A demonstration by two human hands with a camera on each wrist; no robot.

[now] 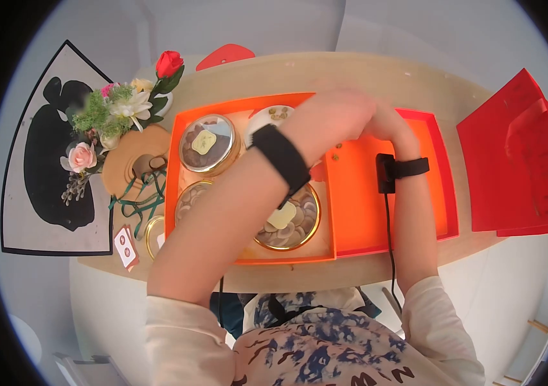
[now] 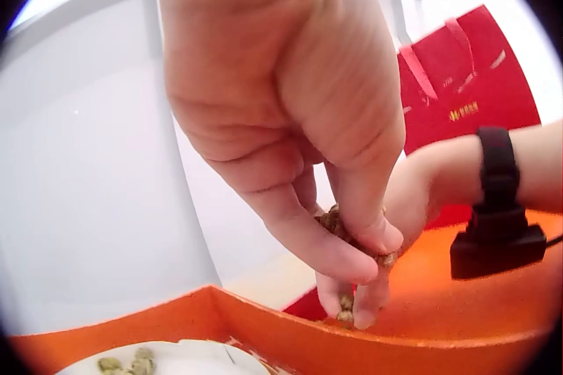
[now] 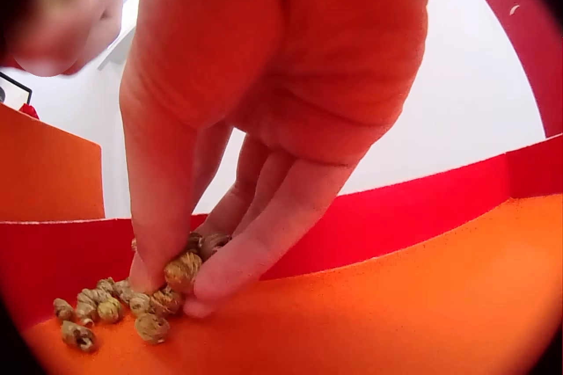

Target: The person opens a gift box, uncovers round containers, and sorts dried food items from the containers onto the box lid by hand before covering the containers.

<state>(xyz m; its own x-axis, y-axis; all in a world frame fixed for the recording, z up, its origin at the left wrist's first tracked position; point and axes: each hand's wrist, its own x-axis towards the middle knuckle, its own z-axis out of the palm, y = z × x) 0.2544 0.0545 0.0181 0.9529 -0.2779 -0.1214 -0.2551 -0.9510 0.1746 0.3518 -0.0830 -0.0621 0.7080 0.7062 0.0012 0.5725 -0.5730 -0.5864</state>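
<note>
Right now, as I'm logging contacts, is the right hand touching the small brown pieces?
Touching: the right wrist view shows the right hand pinching one of the brown pieces.

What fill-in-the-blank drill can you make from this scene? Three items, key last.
1. The red-walled box has a floor coloured ____.
2. The hand beside the loose brown pieces on that floor is the person's ____.
3. The large paper bag in the head view is coloured ____.
Missing words: orange; right; red.
</note>
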